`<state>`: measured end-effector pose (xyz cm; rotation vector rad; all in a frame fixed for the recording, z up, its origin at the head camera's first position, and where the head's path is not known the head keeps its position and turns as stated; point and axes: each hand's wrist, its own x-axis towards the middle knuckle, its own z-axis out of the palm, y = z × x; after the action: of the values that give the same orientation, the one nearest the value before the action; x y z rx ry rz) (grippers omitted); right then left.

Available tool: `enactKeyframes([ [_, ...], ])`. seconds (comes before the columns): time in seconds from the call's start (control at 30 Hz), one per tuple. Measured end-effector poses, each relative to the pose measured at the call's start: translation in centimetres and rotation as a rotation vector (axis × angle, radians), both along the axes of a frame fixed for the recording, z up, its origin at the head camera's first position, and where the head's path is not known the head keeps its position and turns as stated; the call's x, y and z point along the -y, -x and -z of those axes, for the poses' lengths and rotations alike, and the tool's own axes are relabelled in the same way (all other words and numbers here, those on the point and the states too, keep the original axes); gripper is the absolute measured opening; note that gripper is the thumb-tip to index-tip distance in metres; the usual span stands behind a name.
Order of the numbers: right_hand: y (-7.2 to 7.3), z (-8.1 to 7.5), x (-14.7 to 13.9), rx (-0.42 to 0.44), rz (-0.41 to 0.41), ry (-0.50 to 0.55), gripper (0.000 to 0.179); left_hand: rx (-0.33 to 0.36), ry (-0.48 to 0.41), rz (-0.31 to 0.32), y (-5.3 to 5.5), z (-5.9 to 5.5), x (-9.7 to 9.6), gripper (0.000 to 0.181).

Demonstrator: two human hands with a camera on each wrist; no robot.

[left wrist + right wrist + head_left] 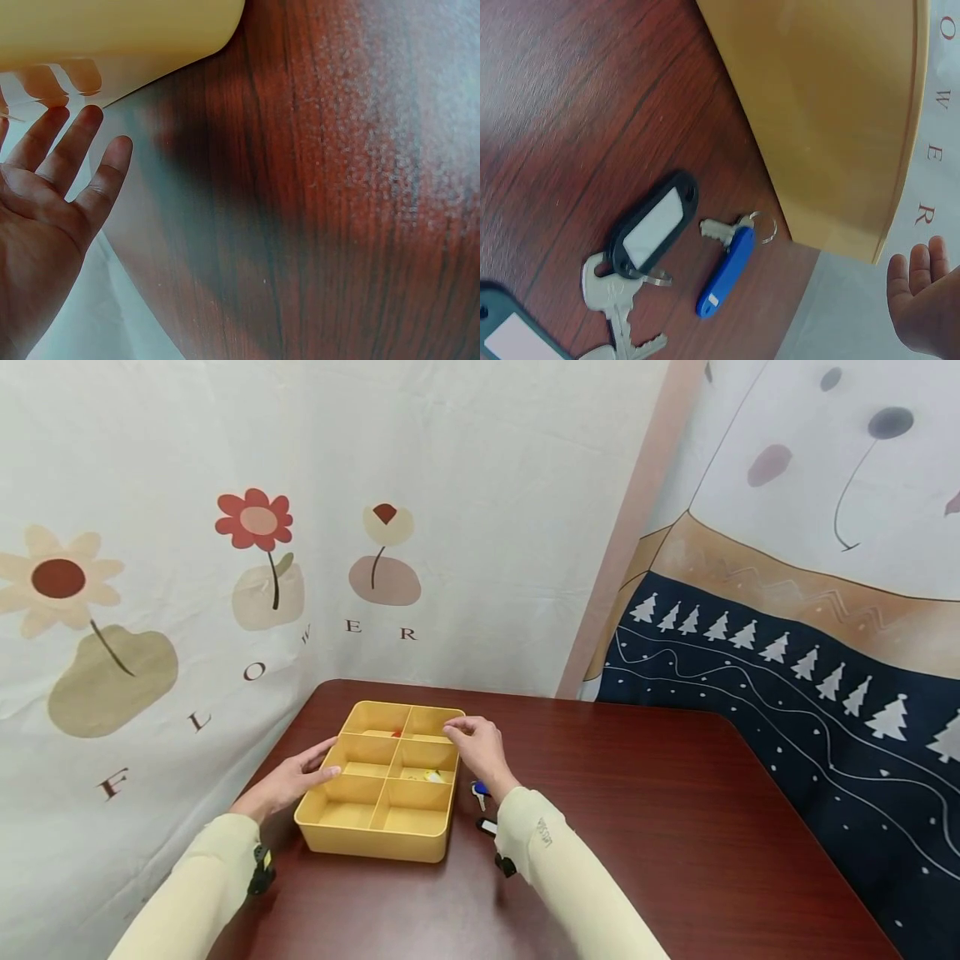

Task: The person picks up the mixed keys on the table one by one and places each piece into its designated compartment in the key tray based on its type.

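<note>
A yellow divided box (pixel 341 838) with several compartments stands on the table. The left hand (pixel 288 783) touches its left side, thumb at the rim and fingers fairly straight along the outer wall. Over the back right compartment is the right hand (pixel 483 745), with thumb and index fingertips close together; whether they pinch anything is hidden. A small red thing (pixel 395 734) lies in the back left compartment, a small yellow-and-white thing (pixel 432 776) in the middle right one. Right of the box are a key with a blue tag (pixel 726 274) and a silver key (pixel 609 296) with a black-framed tag (pixel 654 226).
Another dark-framed key tag (pixel 516 337) lies beside the keys, partly cut off. The dark red wooden table (pixel 637 827) extends to the right. Behind it hang a pale flower-print cloth (pixel 487 527) and a navy tree-print cloth (pixel 750 693).
</note>
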<state>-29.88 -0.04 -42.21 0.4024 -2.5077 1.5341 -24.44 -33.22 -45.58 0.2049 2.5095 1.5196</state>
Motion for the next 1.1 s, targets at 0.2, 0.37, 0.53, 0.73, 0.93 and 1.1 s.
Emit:
enactKeyframes([
  [0.2, 0.5, 0.3, -0.9, 0.014, 0.023, 0.004, 0.014, 0.001, 0.005, -0.002, -0.1, -0.1, 0.1, 0.077],
  [0.37, 0.9, 0.9, -1.8, 0.049, 0.029, 0.001, 0.017, 0.000, 0.013, -0.004, 0.0, 0.0, 0.2, 0.077],
  [0.53, 1.1, 1.9, -2.9, 0.070, 0.038, -0.016, 0.015, 0.001, 0.023, -0.010, 0.0, -0.1, 0.2, 0.077],
  [0.73, 1.4, 3.3, -4.2, 0.089, 0.026, -0.062, 0.016, -0.013, 0.040, -0.009, 0.1, 0.0, 0.1, 0.076],
  [0.93, 1.6, 4.6, -5.5, 0.175, -0.054, -0.034, 0.016, -0.014, 0.032, -0.009, 0.2, 0.0, 0.1, 0.075],
  [1.1, 1.5, 5.2, -6.4, 0.217, -0.121, -0.109, 0.017, -0.010, 0.027, -0.009, 0.2, 0.1, 0.1, 0.076],
])
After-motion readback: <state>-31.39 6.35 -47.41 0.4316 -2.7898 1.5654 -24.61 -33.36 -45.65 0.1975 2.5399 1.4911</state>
